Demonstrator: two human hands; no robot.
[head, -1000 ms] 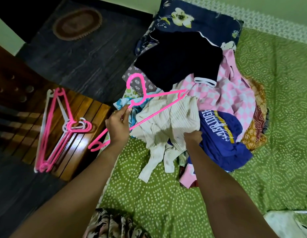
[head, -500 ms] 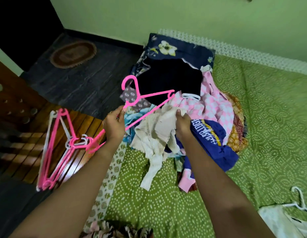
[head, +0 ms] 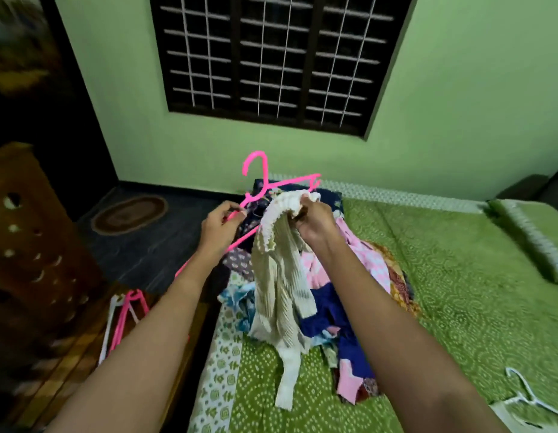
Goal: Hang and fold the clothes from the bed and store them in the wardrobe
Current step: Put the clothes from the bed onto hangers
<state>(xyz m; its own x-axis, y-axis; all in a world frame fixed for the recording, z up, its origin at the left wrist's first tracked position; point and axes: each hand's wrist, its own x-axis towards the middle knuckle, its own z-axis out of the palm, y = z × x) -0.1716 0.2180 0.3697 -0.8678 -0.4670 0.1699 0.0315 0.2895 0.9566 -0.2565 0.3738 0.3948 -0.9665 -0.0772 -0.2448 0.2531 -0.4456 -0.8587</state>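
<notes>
Over the bed's left side, your left hand (head: 220,228) pinches a pink hanger (head: 256,179) by its arm just below the neck, with the fingers curled and the hook up. Your right hand (head: 315,220) grips the bunched upper edge of a cream ribbed top (head: 281,276), fingers curled round the cloth, raised just beside the hanger's right arm. The cloth overlaps that arm; you can't tell if it is threaded on. The top hangs down between your forearms, and one sleeve end lies on the bed (head: 459,292). The hanger's lower bar slants down-left past your left wrist.

Under the top sits the pile (head: 349,295): a dark blue piece, pink check, blue floral, and a brownish print at the right edge, all on the green dotted bedcover. A white hanger (head: 524,392) lies on the bed near your right elbow, well apart from the pile. A green pillow (head: 527,232) is at the far right.

Spare hangers (head: 124,317), pink and white, lie on the wooden floor (head: 68,370) beside your left forearm. An oval rug (head: 129,215) is further back, and a carved brown cabinet (head: 37,245) is at the left, blurred. A barred window (head: 271,57) sits in the green wall (head: 459,104) behind the bed.
</notes>
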